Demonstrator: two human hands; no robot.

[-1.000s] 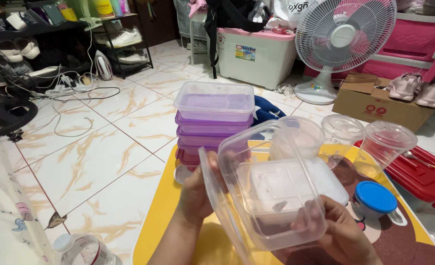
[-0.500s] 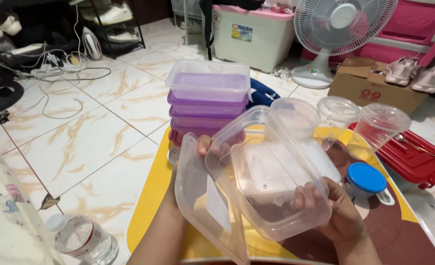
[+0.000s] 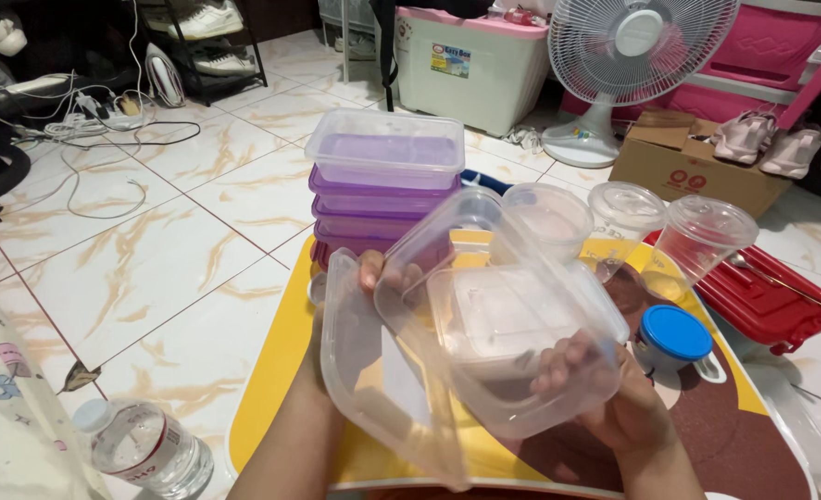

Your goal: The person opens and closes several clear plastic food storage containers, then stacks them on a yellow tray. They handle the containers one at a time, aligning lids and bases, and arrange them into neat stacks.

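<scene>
My right hand (image 3: 605, 398) grips a clear rectangular plastic container (image 3: 512, 356) from below, tilted with its opening toward me. My left hand (image 3: 355, 306) holds a clear flat lid (image 3: 382, 380) at the container's left side, fingers curled over the top edge. Both are held above a low yellow table (image 3: 271, 398). Behind them stands a stack of purple containers (image 3: 382, 208) topped by a clear one.
On the table sit three clear lidded cups (image 3: 697, 241) and a small blue-lidded tub (image 3: 674, 338). A red box (image 3: 767, 301) lies right, a water bottle (image 3: 142, 449) lower left. A white fan (image 3: 628, 65), cardboard box (image 3: 697, 176) and cables (image 3: 86, 139) occupy the tiled floor.
The lid in my left hand has swung lower and further out from the container. The view has tipped down slightly.
</scene>
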